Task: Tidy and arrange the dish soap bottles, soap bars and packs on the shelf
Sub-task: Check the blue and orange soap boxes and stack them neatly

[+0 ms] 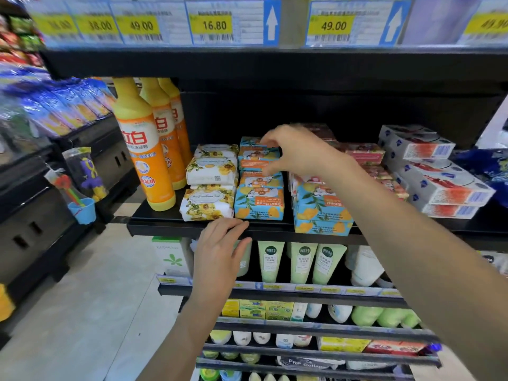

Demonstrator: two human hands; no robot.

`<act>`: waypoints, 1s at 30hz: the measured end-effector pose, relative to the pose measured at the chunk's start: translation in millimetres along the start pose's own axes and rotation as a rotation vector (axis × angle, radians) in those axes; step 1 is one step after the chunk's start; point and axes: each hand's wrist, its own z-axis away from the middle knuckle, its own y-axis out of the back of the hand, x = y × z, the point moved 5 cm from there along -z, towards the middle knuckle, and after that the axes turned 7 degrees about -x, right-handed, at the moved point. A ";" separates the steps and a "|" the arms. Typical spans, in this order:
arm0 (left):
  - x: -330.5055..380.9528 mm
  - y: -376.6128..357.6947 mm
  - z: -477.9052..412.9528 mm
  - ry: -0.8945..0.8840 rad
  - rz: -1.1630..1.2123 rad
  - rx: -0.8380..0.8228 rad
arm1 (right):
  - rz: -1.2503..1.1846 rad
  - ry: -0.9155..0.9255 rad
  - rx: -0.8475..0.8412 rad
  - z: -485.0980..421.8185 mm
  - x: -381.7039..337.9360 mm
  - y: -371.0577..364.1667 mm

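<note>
A person's right hand (pixel 297 155) pinches the top goat soap box (pixel 254 158) between fingers and thumb, mid-shelf, right of the dish soap bottles (pixel 145 149). The box lies long side left to right. The left hand (pixel 220 243) rests spread on the shelf (pixel 178 229) lip, farther off.

I count three orange dish soap bottles (pixel 143 155), three white sunflower soap packs (pixel 208 205) and six blue goat soap bars (pixel 259 202), four in one column and two stacked beside it. There are three blue-and-white boxes (pixel 439 185), three green tubes (pixel 270 261) in plain sight below, and six yellow price tags (pixel 215 24) overhead.
</note>
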 end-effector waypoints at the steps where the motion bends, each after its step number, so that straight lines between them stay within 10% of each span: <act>1: -0.3 -0.4 0.7 0.011 0.019 0.009 | 0.045 -0.004 -0.054 -17.0 1.3 -3.4; 17: -0.7 -2.2 1.7 0.067 0.090 0.048 | 0.162 -0.110 -0.203 -78.0 11.3 -20.6; 30: 3.5 2.1 1.3 0.089 0.103 0.016 | 0.058 -0.090 0.161 4.8 -3.2 30.5</act>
